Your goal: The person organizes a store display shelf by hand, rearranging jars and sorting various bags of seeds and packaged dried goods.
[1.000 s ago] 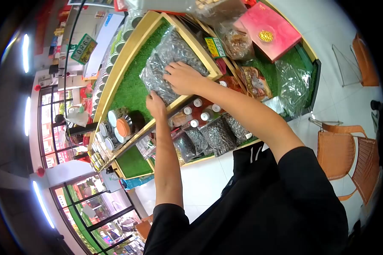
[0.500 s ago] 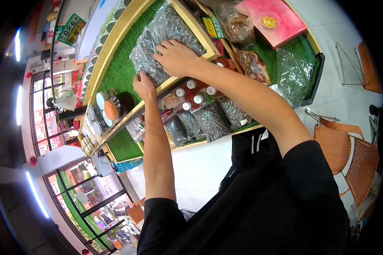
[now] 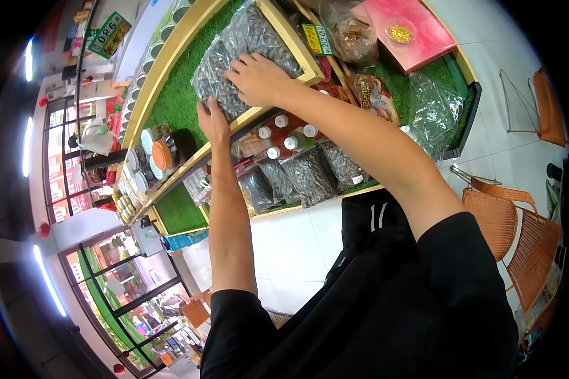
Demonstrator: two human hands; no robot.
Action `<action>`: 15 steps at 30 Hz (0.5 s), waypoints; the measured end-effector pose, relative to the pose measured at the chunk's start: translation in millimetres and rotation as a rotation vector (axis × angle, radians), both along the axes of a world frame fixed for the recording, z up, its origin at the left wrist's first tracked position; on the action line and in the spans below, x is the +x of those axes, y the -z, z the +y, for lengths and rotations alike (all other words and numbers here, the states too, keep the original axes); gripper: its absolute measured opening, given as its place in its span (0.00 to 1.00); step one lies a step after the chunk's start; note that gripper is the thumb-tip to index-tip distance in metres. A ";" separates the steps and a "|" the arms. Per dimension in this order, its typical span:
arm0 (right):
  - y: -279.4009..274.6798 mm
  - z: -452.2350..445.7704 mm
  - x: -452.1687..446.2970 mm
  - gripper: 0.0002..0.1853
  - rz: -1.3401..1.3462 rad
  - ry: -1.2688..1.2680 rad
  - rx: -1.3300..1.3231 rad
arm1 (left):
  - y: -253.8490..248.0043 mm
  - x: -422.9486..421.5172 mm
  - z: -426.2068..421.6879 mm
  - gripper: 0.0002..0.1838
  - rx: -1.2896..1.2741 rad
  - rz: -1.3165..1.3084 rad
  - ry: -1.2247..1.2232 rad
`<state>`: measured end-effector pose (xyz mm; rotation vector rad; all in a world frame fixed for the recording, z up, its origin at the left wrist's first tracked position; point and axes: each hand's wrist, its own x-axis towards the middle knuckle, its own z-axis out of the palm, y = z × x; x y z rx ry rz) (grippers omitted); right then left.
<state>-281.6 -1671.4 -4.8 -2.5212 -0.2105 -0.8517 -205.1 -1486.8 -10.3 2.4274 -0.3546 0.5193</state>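
Note:
A large clear plastic bag full of dark, small dried pieces [image 3: 250,35] lies on green artificial turf inside a wooden-framed display compartment. On top of it rests my right hand [image 3: 257,81], palm down with its fingers spread. My left hand [image 3: 214,123] is at the bag's lower left corner, beside the wooden rail. Its thumb and forefinger stand apart, and I see nothing held between them. The contents of the bag are too small to name.
Below the rail sit white-capped bottles [image 3: 294,139] and several smaller bags of dark dried goods [image 3: 308,177]. Lidded jars [image 3: 162,155] stand to the left. A pink box [image 3: 414,28] and a crumpled clear bag [image 3: 435,114] are at the right, with woven chairs [image 3: 493,221] beyond.
The left thumb and forefinger, closed together at the bag's edge before, are now apart. My right hand stays on the bag with its fingers slightly shifted. The view has moved a little.

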 end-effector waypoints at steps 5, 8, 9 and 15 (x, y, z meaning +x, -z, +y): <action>-1.6 -0.1 -1.3 0.20 0.062 -0.009 0.017 | 3.2 5.1 12.4 0.25 -0.179 0.163 0.190; -3.2 -2.5 0.3 0.22 0.060 -0.009 0.039 | -6.6 -5.0 4.6 0.22 -0.158 0.137 0.225; -3.2 -2.8 0.6 0.22 0.066 0.001 0.037 | -13.5 -12.2 1.5 0.22 -0.160 0.143 0.234; 1.4 1.4 4.2 0.24 -0.028 0.072 0.069 | -34.2 -44.2 -20.8 0.19 -0.246 -0.040 0.228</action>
